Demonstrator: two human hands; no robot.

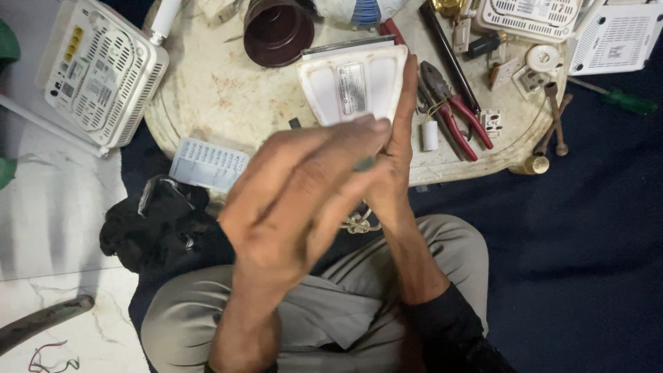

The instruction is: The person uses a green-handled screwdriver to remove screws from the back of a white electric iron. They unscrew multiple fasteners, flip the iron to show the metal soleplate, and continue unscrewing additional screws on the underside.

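Above the lap, in front of the round surface [207,97], a white plastic box [352,86] is held up with its flat back to the camera. The right hand [394,159] is closed on its right edge, fingers stretched up along the side. The left hand [304,193] is laid across the bottom of the box, fingers together; it is blurred, so its grip cannot be seen well. The box should be kept steady by the right hand while the other one is worked along the edge, most likely to pry the case. Gentle pressure is best, since thin plastic can be cracked. Red pliers [459,114] are lying just beside the box on the surface, and a brown cup [278,31] is behind it.
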